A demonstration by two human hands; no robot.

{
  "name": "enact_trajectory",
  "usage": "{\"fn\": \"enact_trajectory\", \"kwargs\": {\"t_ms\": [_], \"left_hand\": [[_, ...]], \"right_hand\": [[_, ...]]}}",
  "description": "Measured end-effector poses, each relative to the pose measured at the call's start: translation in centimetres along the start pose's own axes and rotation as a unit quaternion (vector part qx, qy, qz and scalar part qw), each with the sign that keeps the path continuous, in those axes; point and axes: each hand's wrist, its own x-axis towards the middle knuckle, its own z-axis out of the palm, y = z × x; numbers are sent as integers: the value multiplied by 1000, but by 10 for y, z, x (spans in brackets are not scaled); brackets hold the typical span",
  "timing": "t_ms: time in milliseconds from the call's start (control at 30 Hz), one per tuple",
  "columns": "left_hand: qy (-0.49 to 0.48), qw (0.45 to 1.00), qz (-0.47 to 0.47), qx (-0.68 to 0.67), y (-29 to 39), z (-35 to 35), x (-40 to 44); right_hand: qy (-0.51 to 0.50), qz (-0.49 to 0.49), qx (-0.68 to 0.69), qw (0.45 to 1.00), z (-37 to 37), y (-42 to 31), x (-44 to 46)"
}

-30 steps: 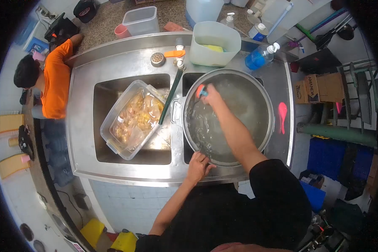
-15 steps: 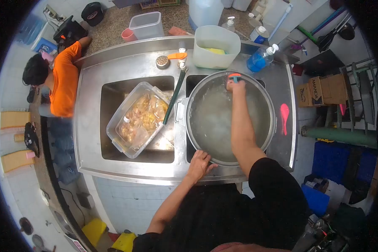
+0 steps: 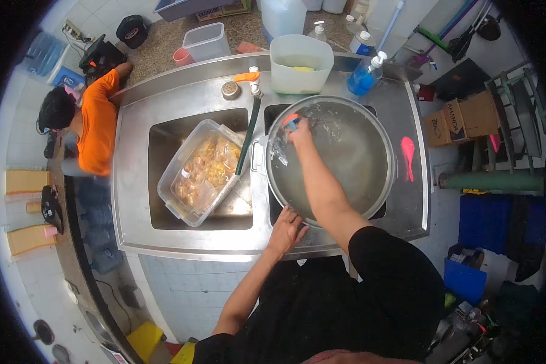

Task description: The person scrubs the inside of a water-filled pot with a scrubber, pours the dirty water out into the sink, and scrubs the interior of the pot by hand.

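A large round metal pot [image 3: 389, 176] with cloudy water in it sits over the right sink basin. Inside it, at the upper left wall, my right hand [image 3: 298, 134] is closed on an orange and blue brush [image 3: 292, 120]; bristles cannot be made out. My left hand [image 3: 286, 233] rests at the pot's lower left rim, fingers bent against it. In the left basin, a clear plastic bin [image 3: 171, 176] stands tilted, holding bagged yellowish pieces in liquid. A dark green hose [image 3: 249, 134] hangs from the tap [image 3: 254, 82] over the bin's right edge.
Behind the pot stand a translucent square container [image 3: 301, 64] and a blue soap bottle [image 3: 364, 77]. A pink spoon [image 3: 408, 159] lies on the right of the steel counter [image 3: 133, 136]. A person in orange [image 3: 97, 124] is at the far left.
My right hand with the brush went from the pot's upper left to its top, then back to the upper left. The whole view has shifted slightly. My left hand stays at the rim.
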Motion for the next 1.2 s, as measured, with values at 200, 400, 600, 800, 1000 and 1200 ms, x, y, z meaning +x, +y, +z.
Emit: {"fn": "enact_trajectory", "kwargs": {"t_ms": [200, 400, 600, 800, 1000, 1200], "left_hand": [[16, 1000, 22, 11, 1, 1, -3], [42, 998, -4, -42, 6, -1, -3], [66, 997, -7, -38, 7, 5, -2], [36, 988, 2, 149, 7, 22, 13], [-343, 910, -130, 191, 21, 18, 57], [-295, 923, -104, 225, -43, 94, 78]], "right_hand": [[-39, 42, -134, 989, -50, 59, 8], [-52, 92, -251, 962, -141, 92, 21], [-119, 60, -457, 880, -211, 87, -8], [-103, 82, -635, 761, -241, 70, -28], [-93, 70, -806, 581, -280, 29, -40], [-80, 56, -908, 408, -302, -27, -43]]}}
